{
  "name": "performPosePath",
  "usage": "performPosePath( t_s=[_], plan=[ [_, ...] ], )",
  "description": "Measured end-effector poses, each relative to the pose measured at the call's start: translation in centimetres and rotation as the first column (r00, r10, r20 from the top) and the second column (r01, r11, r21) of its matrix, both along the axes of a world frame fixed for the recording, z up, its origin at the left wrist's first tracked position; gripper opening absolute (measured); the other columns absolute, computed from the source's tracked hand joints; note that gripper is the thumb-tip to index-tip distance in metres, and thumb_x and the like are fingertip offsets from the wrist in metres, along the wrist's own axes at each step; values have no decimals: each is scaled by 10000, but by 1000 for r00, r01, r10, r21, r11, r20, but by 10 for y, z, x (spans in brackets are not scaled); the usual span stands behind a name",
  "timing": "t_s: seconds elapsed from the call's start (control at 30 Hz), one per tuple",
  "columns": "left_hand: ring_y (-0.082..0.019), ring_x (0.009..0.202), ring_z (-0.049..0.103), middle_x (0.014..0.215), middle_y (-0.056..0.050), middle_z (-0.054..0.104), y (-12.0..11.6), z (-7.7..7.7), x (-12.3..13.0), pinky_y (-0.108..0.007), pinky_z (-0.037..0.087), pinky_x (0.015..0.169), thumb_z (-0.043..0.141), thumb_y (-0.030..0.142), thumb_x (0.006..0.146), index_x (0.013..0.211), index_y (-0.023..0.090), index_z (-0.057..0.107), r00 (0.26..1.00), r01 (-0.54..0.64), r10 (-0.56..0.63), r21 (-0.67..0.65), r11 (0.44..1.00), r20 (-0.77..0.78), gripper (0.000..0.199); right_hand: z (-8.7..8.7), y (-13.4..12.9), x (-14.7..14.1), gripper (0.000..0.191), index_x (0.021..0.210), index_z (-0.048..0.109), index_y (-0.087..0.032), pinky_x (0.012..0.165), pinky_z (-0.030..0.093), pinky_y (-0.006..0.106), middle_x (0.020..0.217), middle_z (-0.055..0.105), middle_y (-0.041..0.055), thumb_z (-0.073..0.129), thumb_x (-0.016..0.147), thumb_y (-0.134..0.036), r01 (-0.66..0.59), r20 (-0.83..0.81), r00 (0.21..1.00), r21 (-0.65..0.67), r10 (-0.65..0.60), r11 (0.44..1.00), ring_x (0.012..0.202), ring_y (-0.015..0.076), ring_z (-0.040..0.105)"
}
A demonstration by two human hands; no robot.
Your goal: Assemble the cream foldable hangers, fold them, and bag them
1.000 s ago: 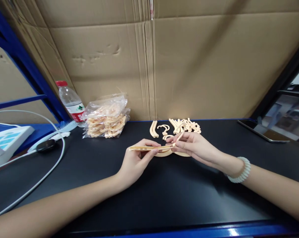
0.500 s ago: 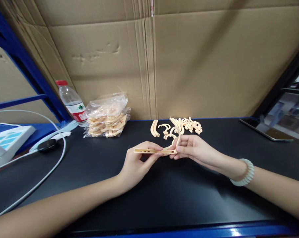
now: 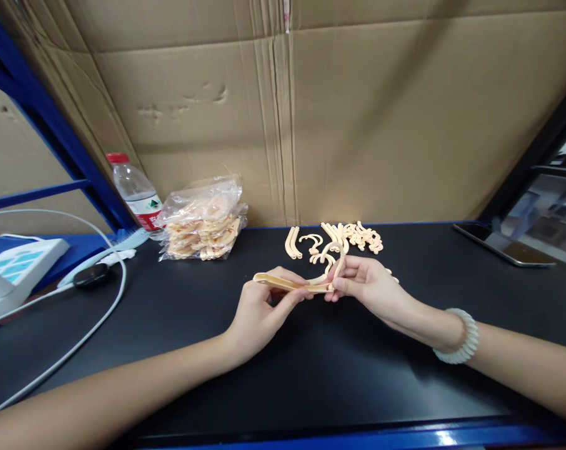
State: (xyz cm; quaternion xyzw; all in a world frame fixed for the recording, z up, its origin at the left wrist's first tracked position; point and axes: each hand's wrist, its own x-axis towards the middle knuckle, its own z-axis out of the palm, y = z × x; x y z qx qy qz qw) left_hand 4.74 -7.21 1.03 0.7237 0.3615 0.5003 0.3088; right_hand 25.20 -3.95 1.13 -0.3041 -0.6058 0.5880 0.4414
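Note:
My left hand (image 3: 255,322) is closed, thumb against fingers, on a long pale peach plastic hanger arm (image 3: 274,281) with a hollow channel along its edge. Closed at the arm's right end, my right hand (image 3: 379,287) pinches a curved hanger hook (image 3: 342,259) of the same colour. The two pieces meet at my right fingertips, which partly cover the joint, so I cannot tell how firmly they are joined. Behind my hands lie two slim curved arms (image 3: 293,242), loose hooks (image 3: 313,239), more curved arms (image 3: 332,234) and a heap of small curly pieces (image 3: 365,237).
A clear bag of peach plastic parts (image 3: 203,225) and a red-capped bottle (image 3: 135,190) stand at the back left. White cable (image 3: 122,275) loops over the left side. A dark tablet-like slab (image 3: 503,245) lies at the back right. Cardboard (image 3: 405,112) walls the rear.
The hanger arm has tilted, its left end rising and its channel turning further into view. The hook has shifted slightly with my right hand. Both hands keep their grip.

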Motion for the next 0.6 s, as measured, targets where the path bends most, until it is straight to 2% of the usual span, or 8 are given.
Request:
performPosePath(
  t_s=[0.17,0.33,0.4,0.5,0.6],
  plan=[
    [-170,750,691,827,-35,686,-5,3,3,-254,568,680,626,242,861,842,176,664,1000,8,-6,-60,998,27,78,-1,-3,-2,246,736,602,-162,600,520,283,666,641,8,792,695,-313,27,-24,999,-1,-27,1000,600,139,632],
    [-169,737,699,804,-9,671,-2,4,6,-273,587,703,638,313,852,846,170,603,983,-10,49,-212,977,177,147,-1,-8,-3,230,736,626,-164,646,516,289,757,652,25,798,693,-310,0,-78,997,-74,-6,997,682,150,636],
    [-168,703,698,778,-6,671,1,5,7,-274,591,670,655,343,834,845,160,587,973,-29,88,-266,964,213,196,0,-9,-3,224,702,636,-166,606,496,270,791,645,31,805,681,-312,6,-64,998,-52,-9,999,690,144,608],
    [-154,663,687,765,-2,661,2,8,8,-267,589,640,660,367,822,837,145,582,966,-46,121,-308,950,227,236,3,-11,-4,215,711,662,-166,527,425,244,770,633,25,806,678,-322,25,-23,999,-20,-25,999,607,109,515],
    [-164,732,691,780,-2,650,-2,11,10,-263,587,644,651,381,824,863,148,585,970,-31,111,-337,941,219,245,4,-12,-4,238,754,676,-159,517,407,253,760,638,33,780,712,-369,6,21,1000,-40,-5,999,579,106,484]
  ],
)
